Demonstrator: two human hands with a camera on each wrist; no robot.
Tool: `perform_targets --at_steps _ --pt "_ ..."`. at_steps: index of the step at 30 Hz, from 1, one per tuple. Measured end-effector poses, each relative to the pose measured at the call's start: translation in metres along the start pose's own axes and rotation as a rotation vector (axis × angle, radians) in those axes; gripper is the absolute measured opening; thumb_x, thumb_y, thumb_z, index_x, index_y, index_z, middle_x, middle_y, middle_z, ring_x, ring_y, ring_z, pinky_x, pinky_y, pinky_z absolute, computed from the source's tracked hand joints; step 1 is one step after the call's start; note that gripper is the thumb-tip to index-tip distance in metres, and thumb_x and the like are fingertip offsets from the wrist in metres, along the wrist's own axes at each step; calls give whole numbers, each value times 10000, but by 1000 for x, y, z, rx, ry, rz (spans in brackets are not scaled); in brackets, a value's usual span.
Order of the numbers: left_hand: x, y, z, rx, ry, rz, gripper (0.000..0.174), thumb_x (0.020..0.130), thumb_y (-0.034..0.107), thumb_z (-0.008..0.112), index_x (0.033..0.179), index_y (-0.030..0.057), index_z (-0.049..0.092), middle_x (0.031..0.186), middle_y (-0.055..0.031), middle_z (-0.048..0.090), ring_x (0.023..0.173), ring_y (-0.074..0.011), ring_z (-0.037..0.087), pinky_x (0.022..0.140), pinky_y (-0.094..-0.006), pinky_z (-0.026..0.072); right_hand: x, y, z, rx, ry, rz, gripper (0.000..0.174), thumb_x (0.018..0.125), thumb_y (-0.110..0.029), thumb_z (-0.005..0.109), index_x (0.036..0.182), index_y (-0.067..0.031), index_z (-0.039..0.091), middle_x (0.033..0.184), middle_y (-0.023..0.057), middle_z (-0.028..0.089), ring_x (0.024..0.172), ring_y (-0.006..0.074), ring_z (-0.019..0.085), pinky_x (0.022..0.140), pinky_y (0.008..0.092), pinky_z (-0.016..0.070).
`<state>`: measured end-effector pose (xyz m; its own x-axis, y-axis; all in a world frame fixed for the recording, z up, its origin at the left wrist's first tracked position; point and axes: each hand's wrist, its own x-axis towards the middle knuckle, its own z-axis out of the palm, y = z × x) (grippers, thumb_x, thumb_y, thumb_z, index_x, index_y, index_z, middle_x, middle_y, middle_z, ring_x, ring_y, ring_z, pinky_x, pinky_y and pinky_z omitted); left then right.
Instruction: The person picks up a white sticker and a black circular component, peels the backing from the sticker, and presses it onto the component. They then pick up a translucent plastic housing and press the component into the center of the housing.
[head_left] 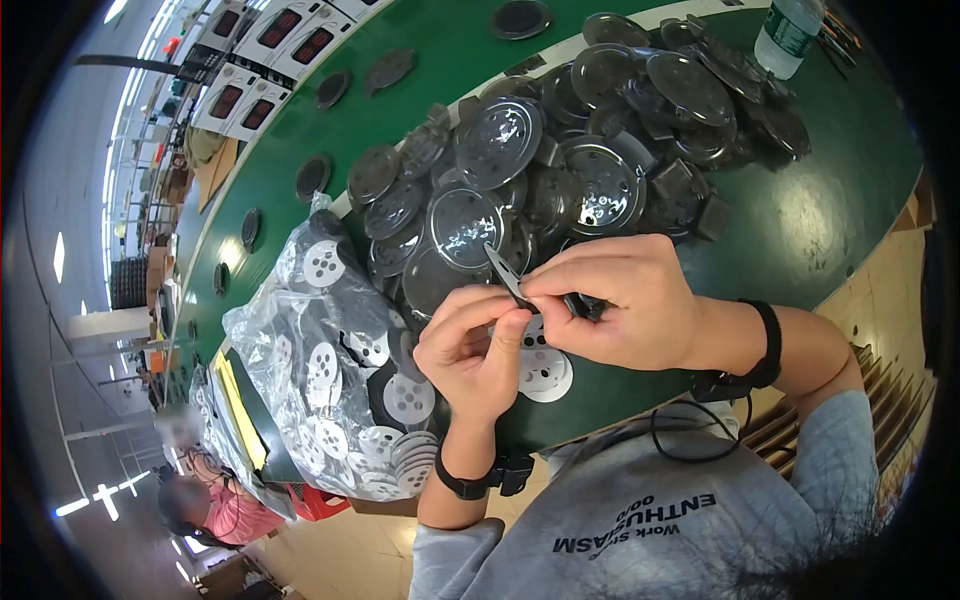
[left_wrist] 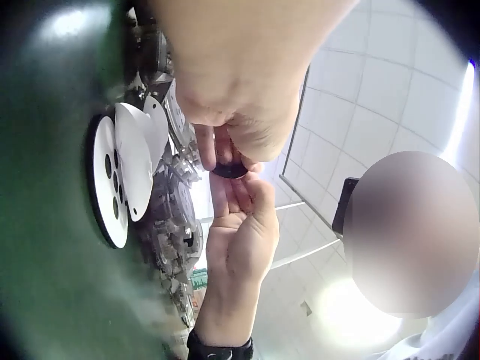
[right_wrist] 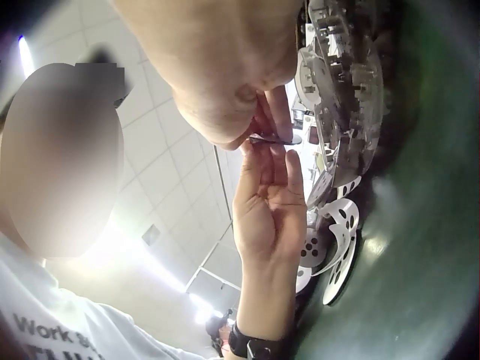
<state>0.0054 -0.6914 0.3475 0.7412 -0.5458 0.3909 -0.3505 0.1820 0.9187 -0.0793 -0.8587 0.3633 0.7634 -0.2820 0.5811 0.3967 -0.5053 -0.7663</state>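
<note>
Both hands meet over the near part of the green table. The left hand [head_left: 478,350] pinches the lower edge of a thin disc [head_left: 507,275], dark on one side, between thumb and fingers. From the other side the right hand [head_left: 625,300] grips the same disc with thumb and fingertips. In the left wrist view the disc [left_wrist: 229,170] shows as a dark sliver between the two hands. The right wrist view has it edge-on [right_wrist: 274,139]. White discs with holes [head_left: 545,372] lie on the table just below the hands.
A heap of dark translucent round parts [head_left: 600,185] spreads beyond the hands. On the left lies a clear plastic bag [head_left: 290,320] with white discs. A bottle [head_left: 788,40] stands at the far right. Single dark discs [head_left: 313,176] lie along the far side. Another person [head_left: 235,510] sits at lower left.
</note>
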Motion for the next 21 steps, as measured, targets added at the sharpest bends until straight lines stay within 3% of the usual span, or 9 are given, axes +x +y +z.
perform_targets --at_steps 4,13,16,19,21 --pt "0 0 0 -64 20 5 123 842 -47 746 956 -54 699 984 -125 672 828 -139 645 680 -225 521 3 -2 1 68 15 60 70 738 -27 705 806 -32 690 746 80 681 632 236 661 563 317 528" --pt "-1 -1 -4 -66 16 -37 126 847 -39 741 967 -52 706 1000 -128 677 839 -129 636 684 -229 513 3 1 3 98 9 37 82 741 -30 716 812 -27 675 744 79 668 646 227 669 572 318 528" --pt "-1 1 -2 13 -14 5 85 865 -35 719 944 -50 690 994 -118 673 834 -121 636 673 -212 507 1 -1 0 60 -58 71 121 723 31 707 823 -9 653 789 84 684 674 210 685 625 298 550" --pt "1 7 -6 31 56 -43 60 891 -32 680 939 -50 649 1016 -110 653 815 -126 633 658 -202 498 3 -2 0 66 24 115 125 720 45 687 804 -12 613 755 80 644 654 188 663 615 286 535" --pt "5 -1 -17 -93 143 -50 58 938 3 612 941 -52 593 1043 -114 612 774 -129 621 622 -254 563 6 1 -2 207 122 212 97 751 34 671 804 2 597 754 65 635 657 134 654 606 263 531"
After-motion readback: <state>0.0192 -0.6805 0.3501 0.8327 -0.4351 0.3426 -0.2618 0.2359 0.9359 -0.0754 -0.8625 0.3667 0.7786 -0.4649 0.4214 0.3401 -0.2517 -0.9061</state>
